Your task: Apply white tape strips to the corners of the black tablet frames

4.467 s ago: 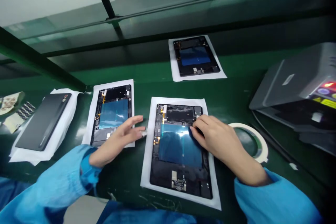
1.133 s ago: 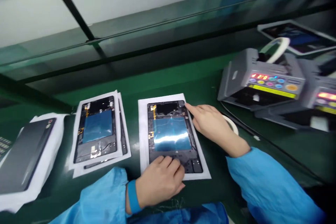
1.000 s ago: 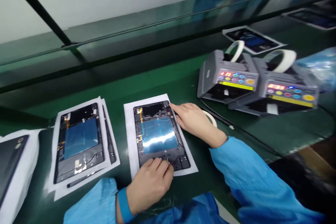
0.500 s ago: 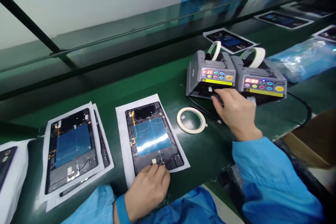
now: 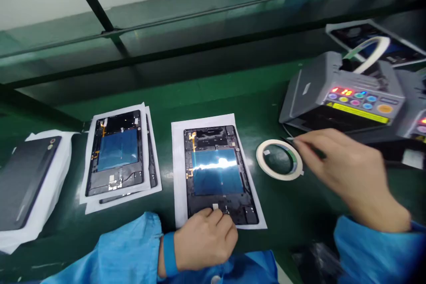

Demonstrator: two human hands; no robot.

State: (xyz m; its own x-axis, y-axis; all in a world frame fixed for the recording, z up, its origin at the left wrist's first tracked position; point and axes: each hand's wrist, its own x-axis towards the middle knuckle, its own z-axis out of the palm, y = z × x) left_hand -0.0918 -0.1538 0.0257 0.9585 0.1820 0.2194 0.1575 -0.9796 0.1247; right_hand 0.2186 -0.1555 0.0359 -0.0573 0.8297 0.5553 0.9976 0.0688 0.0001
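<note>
An opened tablet (image 5: 218, 171) with a blue film-covered battery lies on a white sheet in front of me. My left hand (image 5: 206, 237) rests on its lower edge, fingers curled together and pressing there; the fingertips are partly hidden. My right hand (image 5: 342, 166) is in the air to the right, thumb and forefinger pinched on a small whitish piece of tape (image 5: 290, 139). It is just right of a cream tape roll (image 5: 260, 159) lying flat, with small bits of tape stuck to it. Behind the hand stands a grey tape dispenser (image 5: 311, 88) with a lit display.
At left, more opened tablets (image 5: 118, 148) lie stacked between white sheets. A closed dark tablet (image 5: 28, 182) sits on white wrapping at the far left. A second dispenser (image 5: 411, 106) is at the right edge. Another opened tablet (image 5: 366, 37) lies behind the dispensers.
My right hand has come away from the dispenser toward the tape roll; the tape tab at the dispenser's slot is gone. My view has swung left. The left hand stays at the tablet's lower edge.
</note>
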